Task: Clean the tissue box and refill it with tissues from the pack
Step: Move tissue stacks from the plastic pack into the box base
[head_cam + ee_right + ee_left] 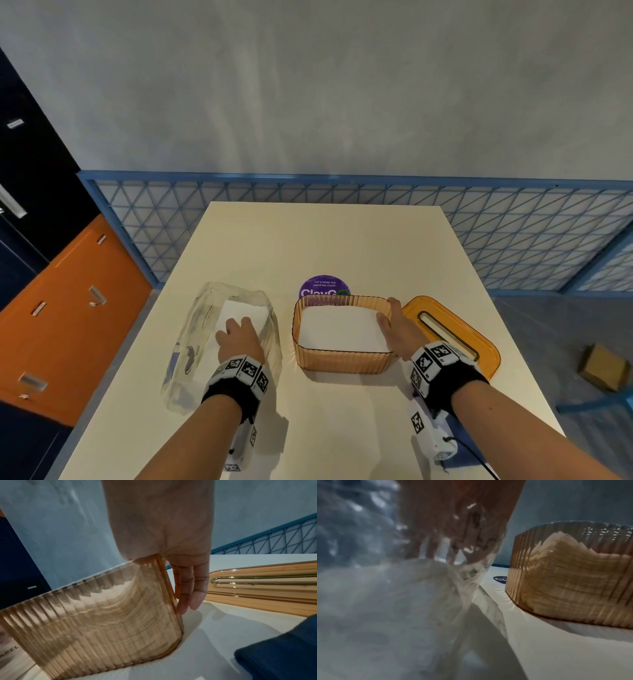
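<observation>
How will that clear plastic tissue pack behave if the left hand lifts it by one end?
Probably floppy: the clear plastic pack looks crumpled and slack around a small remaining tissue stack. Likely light, since much of it looks empty. The film looks glossy, so the stack may slide inside; the left hand is already reaching in, which seems the safer hold.

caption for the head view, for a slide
Right hand grips the open amber tissue box holding tissues; left hand reaches into the clear pack, lid set aside.
</observation>
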